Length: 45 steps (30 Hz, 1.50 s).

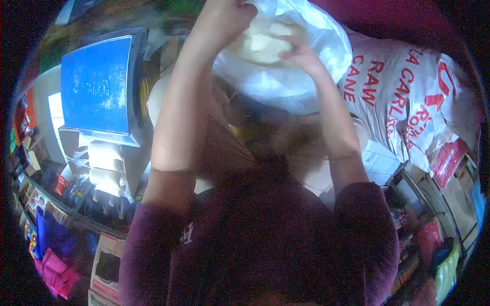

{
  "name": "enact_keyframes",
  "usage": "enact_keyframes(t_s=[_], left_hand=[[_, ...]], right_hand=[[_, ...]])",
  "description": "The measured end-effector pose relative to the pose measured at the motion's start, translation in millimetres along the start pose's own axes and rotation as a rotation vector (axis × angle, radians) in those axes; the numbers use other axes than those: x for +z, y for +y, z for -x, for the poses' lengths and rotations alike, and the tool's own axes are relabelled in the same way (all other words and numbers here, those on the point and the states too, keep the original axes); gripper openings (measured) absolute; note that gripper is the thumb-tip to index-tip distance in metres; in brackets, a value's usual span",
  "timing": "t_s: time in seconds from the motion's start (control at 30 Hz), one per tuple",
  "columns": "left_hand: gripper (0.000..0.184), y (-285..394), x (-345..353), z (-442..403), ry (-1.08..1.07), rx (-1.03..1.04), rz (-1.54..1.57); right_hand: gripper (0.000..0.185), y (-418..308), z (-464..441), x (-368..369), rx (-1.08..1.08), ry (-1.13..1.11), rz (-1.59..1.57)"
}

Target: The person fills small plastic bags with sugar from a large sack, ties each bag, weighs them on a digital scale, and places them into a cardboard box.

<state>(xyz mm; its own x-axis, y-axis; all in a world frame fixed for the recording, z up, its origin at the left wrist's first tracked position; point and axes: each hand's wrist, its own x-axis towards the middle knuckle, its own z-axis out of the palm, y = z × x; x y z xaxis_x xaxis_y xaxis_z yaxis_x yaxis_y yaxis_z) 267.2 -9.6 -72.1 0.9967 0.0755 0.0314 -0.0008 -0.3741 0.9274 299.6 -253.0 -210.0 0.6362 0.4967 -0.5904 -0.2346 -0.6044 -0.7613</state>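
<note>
A translucent plastic bag [275,84] stands with its mouth spread at the top of the view. Inside it lies a pale, whitish-yellow mass [263,43], too blurred to name. My left hand [232,15] is closed in a fist at the bag's left rim, partly cut off by the top edge; what its fingers hold is hidden. Over the bag's opening, my right hand [302,55] reaches in from the right with fingers apart, close to the pale mass. Whether those fingers touch it, I cannot tell.
A large white sack [388,92] with red lettering leans right of the bag. To the left are a blue-topped box [97,84] and white wrapped packs [105,168]. A printed carton [107,265] and pink packets [56,273] sit at lower left.
</note>
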Motion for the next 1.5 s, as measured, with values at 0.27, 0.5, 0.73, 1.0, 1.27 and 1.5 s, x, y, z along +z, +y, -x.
enact_keyframes(t_s=[0.27,0.5,0.73,1.0,1.27,1.5], left_hand=[[0.045,-11.3,29.9,0.7,-0.08,-0.033,-0.113],[0.046,4.1,38.8,-4.3,-0.198,-0.145,-0.033],[0.042,-4.0,46.8,-5.2,-0.19,-0.215,0.063],[0.042,8.0,48.1,-8.2,-0.35,-0.233,0.03],[0.053,-3.9,41.2,-7.5,-0.231,-0.283,0.093],[0.053,15.6,9.9,-1.3,-0.021,-0.268,0.216]], right_hand=[[0.059,-84.5,101.1,-64.2,-0.449,0.387,0.178],[0.05,-141.9,112.2,-55.4,-0.429,0.495,0.7],[0.03,-204.2,127.2,-35.6,-0.248,0.513,1.364],[0.029,-226.9,90.0,-22.4,-0.108,0.284,1.704],[0.028,-249.6,112.2,-22.9,-0.133,0.219,1.766],[0.054,-138.8,71.4,-46.7,0.103,0.355,1.301]])
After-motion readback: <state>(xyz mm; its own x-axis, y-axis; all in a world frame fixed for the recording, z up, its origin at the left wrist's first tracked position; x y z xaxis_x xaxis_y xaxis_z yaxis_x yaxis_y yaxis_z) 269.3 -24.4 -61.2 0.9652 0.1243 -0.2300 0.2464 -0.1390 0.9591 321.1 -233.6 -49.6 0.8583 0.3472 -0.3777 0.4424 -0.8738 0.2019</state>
